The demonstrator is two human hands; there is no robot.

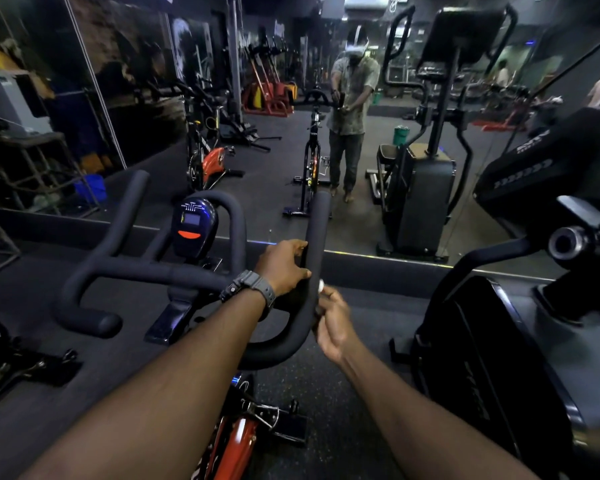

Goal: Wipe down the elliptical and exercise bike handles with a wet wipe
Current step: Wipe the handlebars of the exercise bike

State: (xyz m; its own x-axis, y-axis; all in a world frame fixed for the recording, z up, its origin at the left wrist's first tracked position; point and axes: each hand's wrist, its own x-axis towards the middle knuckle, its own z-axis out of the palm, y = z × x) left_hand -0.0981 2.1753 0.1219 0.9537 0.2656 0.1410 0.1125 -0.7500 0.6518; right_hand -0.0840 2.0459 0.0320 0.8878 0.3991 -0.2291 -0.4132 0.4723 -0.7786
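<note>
The exercise bike's black handlebar [160, 271] is spanning the left and centre, its console [193, 227] sitting between the bars; the left hand [283, 266] is curling round the right-hand grip — a watch [253, 289] on its wrist; the right hand [331, 320] is pinching a small white wet wipe [321, 285] against that grip; the elliptical [499, 341] is standing just beside, at the right.
</note>
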